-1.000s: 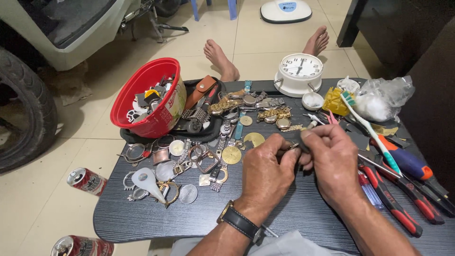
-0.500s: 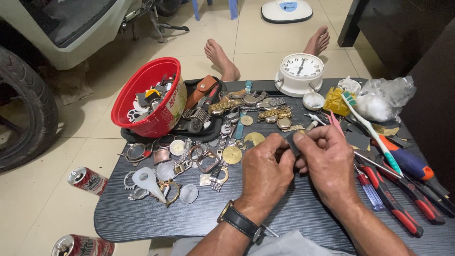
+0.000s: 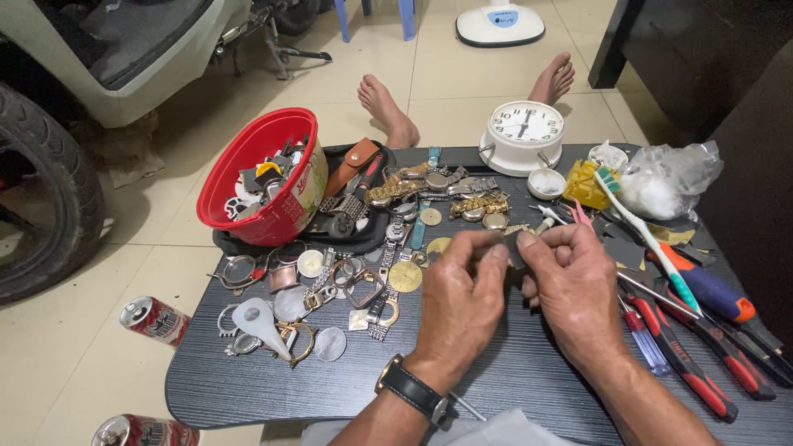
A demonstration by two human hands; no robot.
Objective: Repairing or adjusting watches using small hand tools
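Red bowl (image 3: 263, 194), white clock (image 3: 524, 136), dark-grained table (image 3: 512, 388)

Cream floor tiles (image 3: 248, 99) are filling the upper frame; a dark table (image 3: 529, 388) is occupying the lower half, a scooter tyre (image 3: 37, 198) is standing at left, dark furniture (image 3: 702, 58) upper right.

Dark table (image 3: 512, 380) carries red bowl (image 3: 263, 177), white clock (image 3: 523, 136), watch parts (image 3: 347, 285), screwdrivers (image 3: 702, 347)

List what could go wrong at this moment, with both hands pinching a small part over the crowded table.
1. The small dark part is pinched only by fingertips of the left hand and right hand; if dropped, it could vanish among the loose watch parts.
2. The red bowl sits tilted near the table edge and might tip.
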